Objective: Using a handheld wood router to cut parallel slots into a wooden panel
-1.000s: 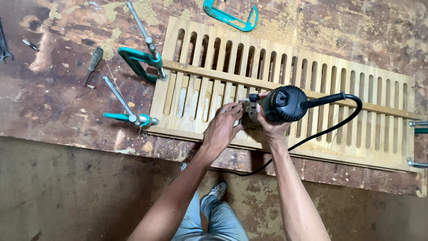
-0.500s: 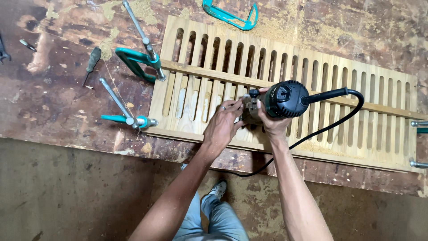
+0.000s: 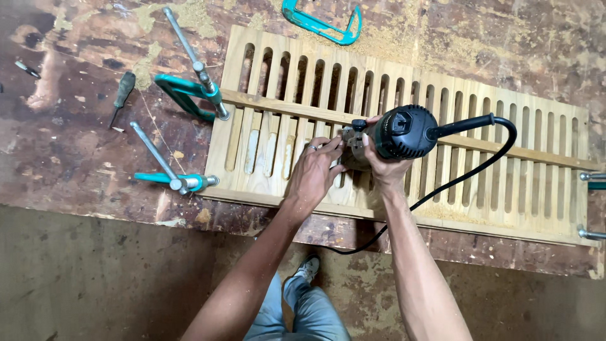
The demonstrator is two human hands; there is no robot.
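Worktop (image 3: 76, 145): worn, stained brown, sawdust scattered toward far edge. Slotted wooden panel (image 3: 505, 183) lies flat along near edge. 2 teal clamps (image 3: 189, 95) grip its left end. Teal C-clamp (image 3: 322, 22) at far edge. Screwdriver (image 3: 122, 91) left, apart.

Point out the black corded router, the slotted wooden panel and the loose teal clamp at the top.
black corded router (image 3: 404, 131), head view, on its round motor cap.
slotted wooden panel (image 3: 536, 164), head view, on a slat right of the router.
loose teal clamp (image 3: 319, 24), head view, on its frame bar.
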